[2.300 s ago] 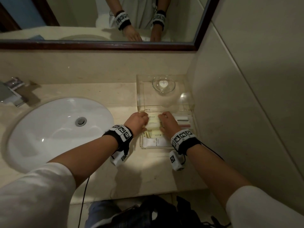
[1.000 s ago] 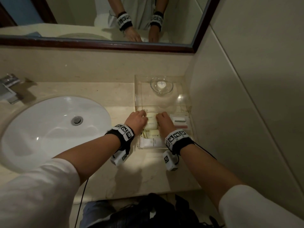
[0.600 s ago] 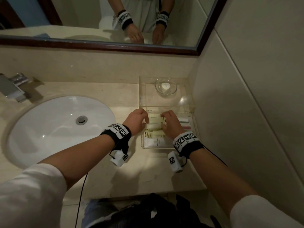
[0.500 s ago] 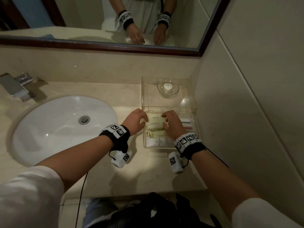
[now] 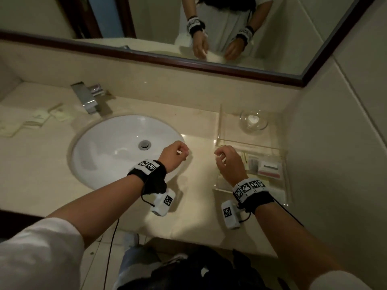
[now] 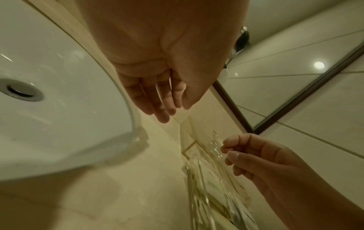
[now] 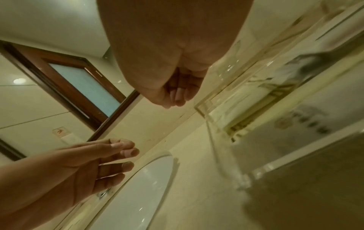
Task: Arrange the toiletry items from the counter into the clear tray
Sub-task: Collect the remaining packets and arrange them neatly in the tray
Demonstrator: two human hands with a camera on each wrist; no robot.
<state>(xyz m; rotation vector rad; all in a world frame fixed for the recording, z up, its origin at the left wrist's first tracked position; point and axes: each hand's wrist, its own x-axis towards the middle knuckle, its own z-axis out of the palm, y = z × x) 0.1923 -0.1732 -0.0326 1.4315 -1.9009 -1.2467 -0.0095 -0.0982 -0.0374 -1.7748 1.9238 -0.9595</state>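
Note:
The clear tray (image 5: pixel 230 130) stands on the counter at the right, against the wall. Its near compartment holds several flat packets (image 5: pixel 269 168), pale yellow and white, one with a red stripe. My left hand (image 5: pixel 184 152) hovers over the sink's right rim with relaxed fingers (image 6: pixel 167 112) and holds nothing. My right hand (image 5: pixel 218 155) hangs above the tray's left edge, its fingers (image 7: pixel 175 98) loosely curled and empty. More pale packets (image 5: pixel 35 120) lie scattered on the counter at the far left, beyond the faucet.
A white oval sink (image 5: pixel 117 147) fills the counter's middle, with a chrome faucet (image 5: pixel 88 97) behind it. A glass dish with a small soap (image 5: pixel 253 120) sits in the tray's far compartment. A tiled wall (image 5: pixel 335 143) closes the right; a mirror (image 5: pixel 146 21) runs along the back.
Both hands have lifted off the packets in the tray and drawn back to the left, empty. The head view has swung left, so the loose packets at the far left now show.

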